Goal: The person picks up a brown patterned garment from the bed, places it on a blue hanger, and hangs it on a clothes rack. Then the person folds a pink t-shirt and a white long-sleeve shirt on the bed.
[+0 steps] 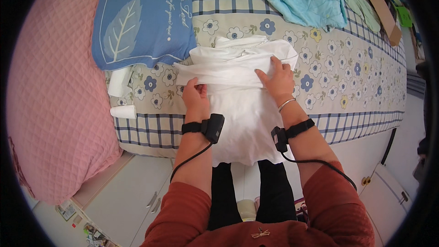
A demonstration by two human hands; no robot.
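A white long-sleeved shirt (pixel 242 114) lies on the bed, its lower part hanging over the near edge. One white sleeve (pixel 228 71) stretches sideways across its upper part, with the cuff end toward the left. At that end, my left hand (pixel 195 96) has its fingers curled around the cloth's lower edge. My right hand (pixel 279 80) rests on the right side of the folded cloth, thumb and fingers spread apart. Black devices are strapped to both wrists, each with a cable.
A blue pillow (pixel 141 23) lies beyond on the left, beside a pink quilted cover (pixel 55 77). White paper rolls (pixel 123 111) sit near the pillow. Turquoise cloth (pixel 306 0) and a cardboard box (pixel 382 9) are at the far right. Cabinet doors (pixel 132 192) stand below the bed edge.
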